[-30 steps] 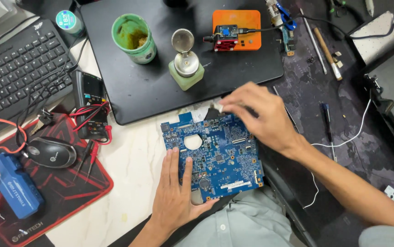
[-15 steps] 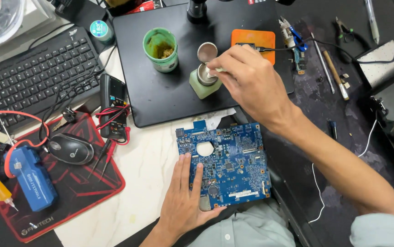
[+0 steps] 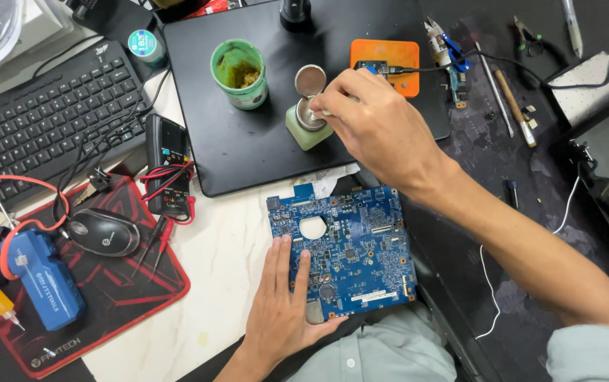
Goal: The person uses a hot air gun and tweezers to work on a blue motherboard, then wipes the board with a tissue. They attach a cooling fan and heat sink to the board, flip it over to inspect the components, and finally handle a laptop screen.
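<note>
A blue circuit board (image 3: 350, 247) with a round hole lies on the white tabletop at the near edge. My left hand (image 3: 281, 304) rests flat on its lower left corner, fingers spread, holding nothing. My right hand (image 3: 375, 127) is reached out over the black mat (image 3: 248, 148), its fingertips pinched at the metal top of a pale green dispenser bottle (image 3: 307, 124) with a round open lid. What the fingers pinch is too small to make out.
A green jar (image 3: 241, 74) and an orange pad (image 3: 389, 60) sit on the black mat. A multimeter (image 3: 166, 166) with red and black leads, a mouse (image 3: 103, 232), a blue tool (image 3: 43, 283) and a keyboard (image 3: 43, 120) lie to the left. Hand tools (image 3: 509, 99) lie at right.
My right hand left the board's top right corner and moved up to the green dispenser bottle. My left hand stayed on the board. The view shifted slightly.
</note>
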